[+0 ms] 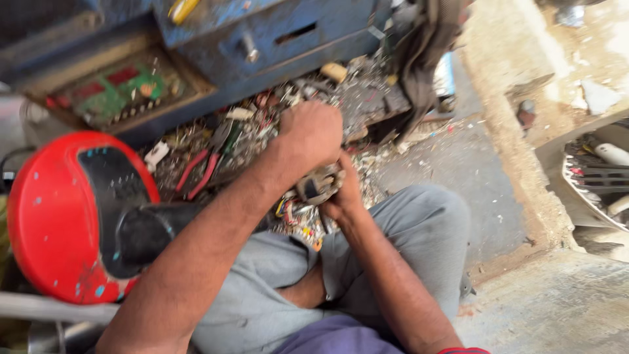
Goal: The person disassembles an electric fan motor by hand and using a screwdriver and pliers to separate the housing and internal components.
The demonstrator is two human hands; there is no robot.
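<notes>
Nearest us, our right hand (344, 193) closes from below around a small grey metal part (319, 183) held above our grey-trousered knees, while our left hand (313, 131) is fisted over its top, gripping it too. Just left sits a round red casing (46, 216) with a black panel. Beyond lie red-handled pliers (203, 172) amid scrap, then a green-and-red circuit board (118, 92) and a blue metal drawer (275, 36).
</notes>
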